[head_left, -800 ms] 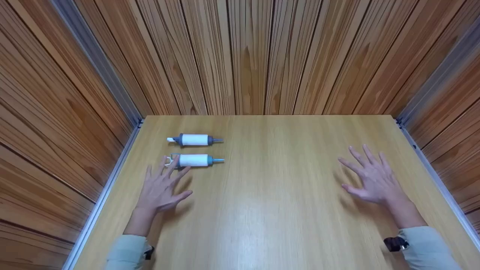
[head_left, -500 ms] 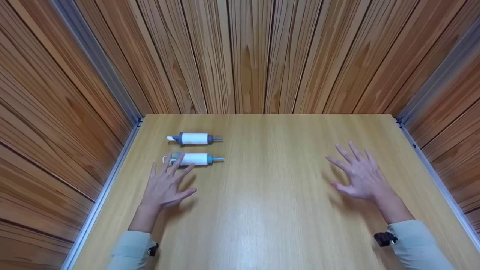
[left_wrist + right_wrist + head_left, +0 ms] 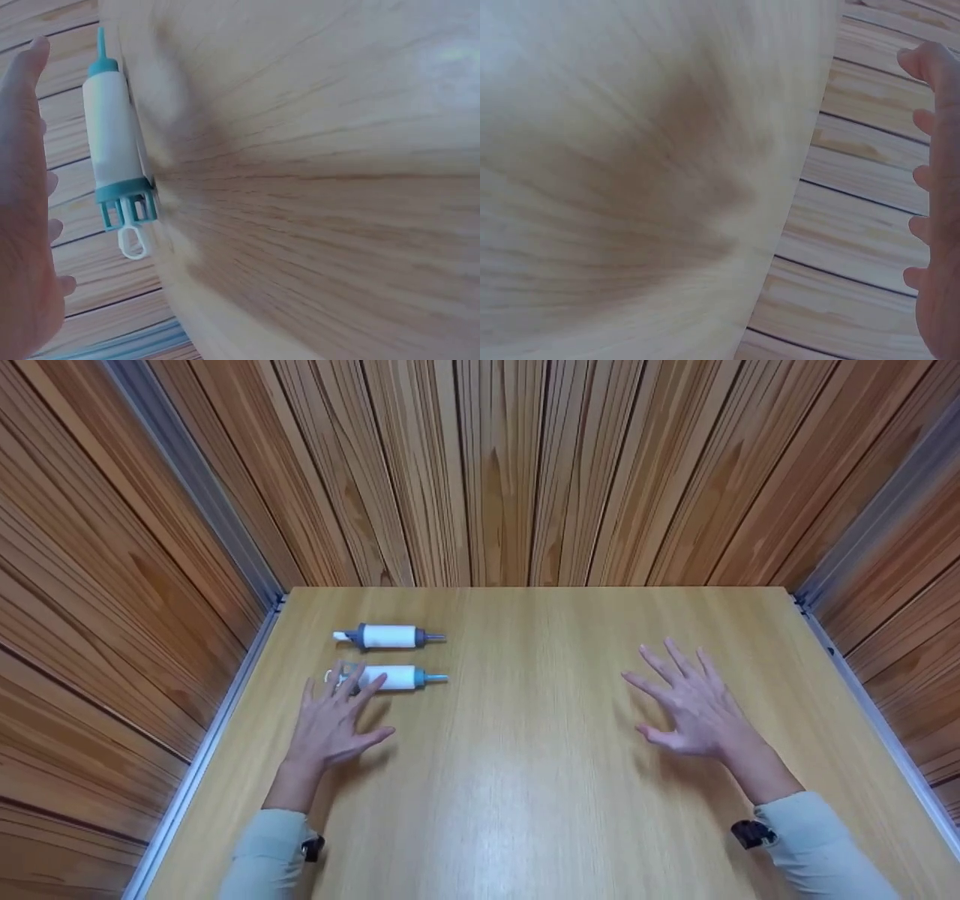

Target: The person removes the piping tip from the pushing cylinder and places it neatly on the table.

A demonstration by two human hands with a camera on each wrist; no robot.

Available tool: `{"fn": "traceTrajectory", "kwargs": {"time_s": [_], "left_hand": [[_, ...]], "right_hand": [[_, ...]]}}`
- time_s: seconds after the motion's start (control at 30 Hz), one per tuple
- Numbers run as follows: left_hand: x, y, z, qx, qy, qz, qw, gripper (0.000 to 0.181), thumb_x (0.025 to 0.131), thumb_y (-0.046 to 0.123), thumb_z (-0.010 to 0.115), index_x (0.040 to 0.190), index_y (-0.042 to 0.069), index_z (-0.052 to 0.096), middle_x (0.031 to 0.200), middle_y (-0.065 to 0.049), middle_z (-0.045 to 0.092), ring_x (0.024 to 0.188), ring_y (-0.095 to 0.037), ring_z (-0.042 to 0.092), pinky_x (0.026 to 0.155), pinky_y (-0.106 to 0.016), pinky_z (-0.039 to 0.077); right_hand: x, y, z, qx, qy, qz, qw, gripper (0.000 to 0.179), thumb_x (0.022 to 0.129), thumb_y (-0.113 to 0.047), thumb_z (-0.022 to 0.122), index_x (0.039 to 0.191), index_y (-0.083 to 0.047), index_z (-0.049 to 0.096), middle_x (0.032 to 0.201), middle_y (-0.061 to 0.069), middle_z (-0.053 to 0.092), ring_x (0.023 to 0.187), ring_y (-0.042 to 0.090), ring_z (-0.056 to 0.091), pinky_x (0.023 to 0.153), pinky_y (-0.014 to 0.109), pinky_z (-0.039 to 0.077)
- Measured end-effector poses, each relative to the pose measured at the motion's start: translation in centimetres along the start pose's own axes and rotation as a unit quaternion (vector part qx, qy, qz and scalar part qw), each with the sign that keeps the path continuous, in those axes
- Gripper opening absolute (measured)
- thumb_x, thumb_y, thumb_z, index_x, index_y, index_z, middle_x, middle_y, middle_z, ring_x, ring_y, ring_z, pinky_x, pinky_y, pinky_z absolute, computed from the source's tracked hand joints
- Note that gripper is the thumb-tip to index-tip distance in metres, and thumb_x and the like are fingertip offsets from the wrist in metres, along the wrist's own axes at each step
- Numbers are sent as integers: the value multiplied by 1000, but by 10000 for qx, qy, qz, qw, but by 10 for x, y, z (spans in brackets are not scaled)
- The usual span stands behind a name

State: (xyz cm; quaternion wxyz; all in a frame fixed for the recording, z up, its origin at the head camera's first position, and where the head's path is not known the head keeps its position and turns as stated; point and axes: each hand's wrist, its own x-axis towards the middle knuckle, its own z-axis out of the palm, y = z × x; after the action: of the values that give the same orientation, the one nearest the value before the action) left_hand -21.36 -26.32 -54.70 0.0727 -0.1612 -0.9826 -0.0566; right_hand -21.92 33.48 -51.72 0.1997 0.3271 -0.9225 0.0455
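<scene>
Two syringe-like dispensers lie side by side on the table, nozzles pointing right. The nearer has a white barrel, teal ends and a white pull ring; this teal dispenser (image 3: pixel 401 678) shows whole in the left wrist view (image 3: pixel 111 131). Behind it lies the dark grey dispenser (image 3: pixel 390 637). My left hand (image 3: pixel 330 729) hovers with spread fingers, its fingertips overlapping the teal dispenser's ring end in the head view. Far to the right, my right hand (image 3: pixel 697 712) is held over the table with fingers spread, holding nothing.
The wooden table (image 3: pixel 510 765) meets a plank wall (image 3: pixel 495 472) at the back. Metal rails (image 3: pixel 217 742) run along both sides, with plank walls beyond. Each sleeve has a dark wrist device (image 3: pixel 752 834).
My right hand has moved left and slightly forward across the table. The left hand has shifted slightly right and forward over the teal dispenser. Both dispensers stay in place.
</scene>
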Motion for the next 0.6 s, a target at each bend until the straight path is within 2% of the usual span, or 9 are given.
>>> {"fn": "traceTrajectory", "kwargs": {"time_s": [0.17, 0.3, 0.4, 0.53, 0.6], "left_hand": [[7, -5, 2, -226, -127, -277, 9993, 97, 95, 75, 70, 176, 33, 39, 186, -16, 35, 175, -49, 25, 130, -88, 23], [12, -14, 2, -508, -92, -420, 9978, 97, 94, 68, 78, 174, 28, 42, 184, -17, 38, 174, -50, 26, 129, -89, 24], [17, -17, 4, -812, -13, -417, 9958, 95, 93, 61, 83, 172, 24, 46, 182, -20, 40, 172, -51, 29, 128, -89, 24], [24, -14, 10, -1183, -35, -441, 9920, 91, 93, 53, 86, 169, 22, 49, 180, -22, 41, 171, -53, 30, 128, -89, 23], [28, -13, 12, -1318, -73, -481, 9901, 89, 93, 50, 87, 169, 22, 50, 180, -21, 41, 171, -53, 30, 129, -88, 22]], "right_hand": [[6, -6, 0, -23, 352, -240, 9991, 78, 83, -51, 78, 155, -24, 68, 170, 23, 56, 155, 62, 49, 114, 92, 38], [11, -13, 5, 1, 437, -359, 9984, 71, 95, -61, 67, 156, -24, 68, 170, 23, 56, 155, 62, 50, 113, 93, 39], [11, -17, 6, 97, 484, -372, 9981, 72, 95, -62, 66, 155, -23, 68, 169, 24, 57, 154, 62, 51, 112, 93, 41], [10, -21, 6, 307, 593, -335, 9972, 79, 81, -48, 80, 155, -21, 69, 169, 24, 57, 154, 61, 52, 112, 91, 42], [12, -24, 7, 436, 658, -341, 9963, 79, 81, -45, 82, 155, -21, 68, 169, 24, 57, 154, 61, 52, 112, 91, 43]]}}
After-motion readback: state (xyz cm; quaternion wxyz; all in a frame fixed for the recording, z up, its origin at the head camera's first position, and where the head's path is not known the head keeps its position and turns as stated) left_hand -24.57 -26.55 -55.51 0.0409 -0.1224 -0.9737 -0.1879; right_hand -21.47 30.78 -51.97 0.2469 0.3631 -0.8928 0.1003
